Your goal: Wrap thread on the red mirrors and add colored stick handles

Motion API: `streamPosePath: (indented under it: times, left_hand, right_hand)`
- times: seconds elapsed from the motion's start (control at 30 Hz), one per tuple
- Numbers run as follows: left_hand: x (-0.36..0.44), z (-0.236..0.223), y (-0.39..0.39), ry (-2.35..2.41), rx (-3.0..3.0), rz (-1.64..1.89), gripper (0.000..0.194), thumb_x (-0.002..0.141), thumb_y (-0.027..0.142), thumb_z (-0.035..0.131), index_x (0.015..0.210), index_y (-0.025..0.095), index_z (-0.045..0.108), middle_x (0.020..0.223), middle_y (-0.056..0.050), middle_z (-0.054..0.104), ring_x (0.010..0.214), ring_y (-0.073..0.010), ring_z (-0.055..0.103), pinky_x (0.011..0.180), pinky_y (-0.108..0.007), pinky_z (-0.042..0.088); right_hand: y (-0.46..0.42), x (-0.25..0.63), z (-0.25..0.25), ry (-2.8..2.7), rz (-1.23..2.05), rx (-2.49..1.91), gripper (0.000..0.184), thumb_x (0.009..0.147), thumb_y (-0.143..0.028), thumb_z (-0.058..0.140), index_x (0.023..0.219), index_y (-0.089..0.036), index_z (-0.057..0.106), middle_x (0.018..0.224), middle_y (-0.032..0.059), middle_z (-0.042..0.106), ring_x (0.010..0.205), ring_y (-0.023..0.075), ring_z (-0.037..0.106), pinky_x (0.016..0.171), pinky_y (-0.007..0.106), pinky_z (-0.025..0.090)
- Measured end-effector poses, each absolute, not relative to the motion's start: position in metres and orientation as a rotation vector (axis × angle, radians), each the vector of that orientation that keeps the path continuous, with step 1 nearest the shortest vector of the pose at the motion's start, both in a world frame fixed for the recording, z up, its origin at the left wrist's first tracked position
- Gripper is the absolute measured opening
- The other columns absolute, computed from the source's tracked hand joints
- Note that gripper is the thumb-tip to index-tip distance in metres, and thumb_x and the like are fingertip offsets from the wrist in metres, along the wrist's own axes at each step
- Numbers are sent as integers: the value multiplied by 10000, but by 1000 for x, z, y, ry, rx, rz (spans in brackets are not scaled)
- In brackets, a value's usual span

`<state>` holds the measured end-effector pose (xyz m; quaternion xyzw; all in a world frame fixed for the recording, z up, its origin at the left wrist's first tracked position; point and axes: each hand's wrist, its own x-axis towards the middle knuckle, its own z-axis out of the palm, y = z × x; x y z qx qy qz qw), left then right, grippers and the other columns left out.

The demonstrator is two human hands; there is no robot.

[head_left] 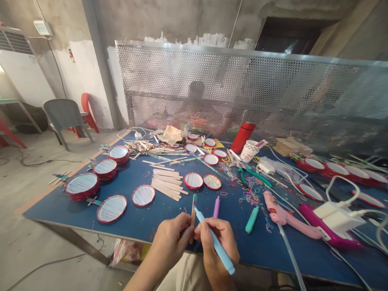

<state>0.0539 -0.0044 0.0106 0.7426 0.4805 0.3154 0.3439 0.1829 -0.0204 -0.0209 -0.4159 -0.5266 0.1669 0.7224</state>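
Note:
My left hand is closed on a wooden craft stick, which it holds upright near the table's front edge. The stick's top end is coloured green, with purple below it. Between the fingers of my right hand is a light blue marker, its tip touching or very near the stick just under the coloured part. Just beyond my right hand lies a purple marker. A teal marker rests farther right. A fan of plain craft sticks is spread out beyond my hands.
Red-rimmed discs lie at left, some in stacks. A pink glue gun and a power strip with cables are at right. Farther back stand a red bottle and paper cup, before a perforated metal panel.

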Motion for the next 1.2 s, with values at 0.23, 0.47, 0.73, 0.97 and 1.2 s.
streamPosePath:
  times: [0.23,0.47,0.73,0.97,1.2]
  left_hand:
    - [55,11,-5,1236,1914,822,145,920,195,438,806,230,520,677,-20,757,588,-158,684,587,-205,429]
    - [54,12,-5,1250,1938,838,164,930,210,438,788,228,517,668,-23,747,586,-161,681,574,-207,418]
    - [54,10,-5,1247,1941,836,152,933,206,459,806,225,540,663,-3,730,584,-150,671,574,-198,415]
    - [54,9,-5,1256,1951,833,157,932,205,456,802,223,542,661,-7,731,585,-154,672,580,-198,422]
    - [53,10,-6,1255,1959,848,159,928,210,449,791,225,526,645,-8,719,573,-154,664,564,-200,402]
  right_hand:
    - [-21,183,-19,-1116,341,-953,67,976,-255,663,923,-215,672,640,-40,696,480,96,646,495,169,555]
    - [-21,183,-17,-1146,386,-940,59,975,-272,666,939,-226,677,671,-40,708,504,93,656,506,161,557]
    - [-21,183,-19,-1149,413,-923,55,971,-274,671,951,-224,679,681,-31,718,519,103,666,522,178,570]
    - [-23,182,-14,-1153,422,-933,116,992,-287,636,897,-226,664,629,-49,670,496,97,633,501,172,544]
    - [-22,184,-16,-1173,407,-921,80,981,-281,651,925,-229,673,669,-33,695,513,108,651,517,186,563]
